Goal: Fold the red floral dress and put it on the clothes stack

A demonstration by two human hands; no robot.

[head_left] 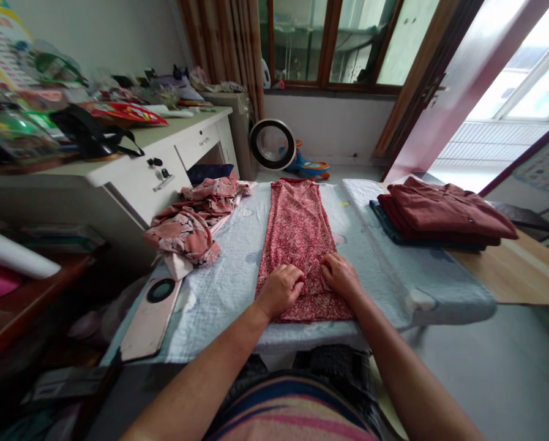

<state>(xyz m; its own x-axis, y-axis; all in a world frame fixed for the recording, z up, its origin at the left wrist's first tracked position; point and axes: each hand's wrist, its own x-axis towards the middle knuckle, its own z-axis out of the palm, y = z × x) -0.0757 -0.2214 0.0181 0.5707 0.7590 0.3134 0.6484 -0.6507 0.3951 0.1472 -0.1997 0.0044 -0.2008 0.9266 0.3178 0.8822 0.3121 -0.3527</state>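
Observation:
A red garment with a fine pale pattern [297, 226] lies in a long folded strip down the middle of the cloth-covered table. My left hand [281, 291] rests on its near left part, fingers curled into the fabric. Across from it, my right hand [341, 275] grips the garment near its right edge, fingers bent and pressed together. Small wrinkles run through the fabric between the hands. The near end of the garment reaches almost to the table's front edge. My fingertips are partly hidden, so how much cloth each hand pinches cannot be made out.
A light blue quilted cloth [228, 288] covers the table. On its left are a crumpled pink floral garment [186, 229] and a pale flat board with a dark round opening [150, 318]. Folded dark red clothes [448, 214] are stacked at right. A cluttered white desk [164, 144] stands at left.

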